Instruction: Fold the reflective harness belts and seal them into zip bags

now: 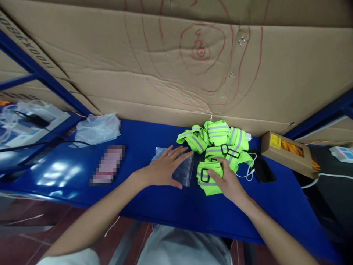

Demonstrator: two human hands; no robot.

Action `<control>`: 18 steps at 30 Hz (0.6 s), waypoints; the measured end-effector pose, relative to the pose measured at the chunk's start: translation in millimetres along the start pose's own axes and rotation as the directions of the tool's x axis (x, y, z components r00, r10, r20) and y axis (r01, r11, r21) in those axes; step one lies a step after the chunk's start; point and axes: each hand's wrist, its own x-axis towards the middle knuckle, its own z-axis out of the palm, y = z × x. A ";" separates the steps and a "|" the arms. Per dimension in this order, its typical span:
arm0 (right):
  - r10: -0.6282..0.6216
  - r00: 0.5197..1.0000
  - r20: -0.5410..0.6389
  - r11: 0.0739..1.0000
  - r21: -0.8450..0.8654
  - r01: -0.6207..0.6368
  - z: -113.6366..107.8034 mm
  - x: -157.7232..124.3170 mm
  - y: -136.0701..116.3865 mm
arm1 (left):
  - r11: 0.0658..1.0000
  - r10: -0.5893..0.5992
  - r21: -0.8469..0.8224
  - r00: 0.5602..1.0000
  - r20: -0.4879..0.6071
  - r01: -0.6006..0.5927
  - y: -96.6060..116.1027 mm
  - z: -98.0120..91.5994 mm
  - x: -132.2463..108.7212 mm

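Left hand: fingers spread and flat, palm down, pressing on a clear zip bag. The bag lies flat on the blue table, its far corner showing past the fingertips.

Right hand: fingers curled over a folded reflective band, neon yellow with grey stripes. The thumb is at the near side of the fold, close to the black buckle. The band rests on the table just right of the bag, edges nearly touching.

Behind the band, touching it: a pile of like bands against the cardboard sheet.

Right of the pile: black phone with white cable, then a cardboard box.

Left of the bag, well apart: a flat pixelated item and crumpled clear plastic.
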 end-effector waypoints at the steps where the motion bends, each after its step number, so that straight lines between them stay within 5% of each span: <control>1: 0.001 1.000 0.009 1.000 0.022 -0.001 0.3 0.4 -1.1 | 1.000 -0.011 -0.004 1.000 0.001 0.011 -3.0 1.4 1.3; 7: -0.056 0.998 0.026 0.981 0.185 0.051 1.9 3.7 -3.4 | 0.997 0.074 -0.019 0.985 -0.153 -0.077 18.4 15.6 8.5; 13: -0.044 0.974 0.223 0.999 -0.014 0.048 1.6 1.1 0.4 | 0.994 0.096 -0.039 0.986 -0.137 -0.102 31.8 35.5 11.0; 18: 0.005 0.970 0.243 0.991 -0.134 0.028 -0.9 -5.9 -5.5 | 0.992 0.048 -0.110 0.995 -0.086 -0.057 39.0 39.1 14.1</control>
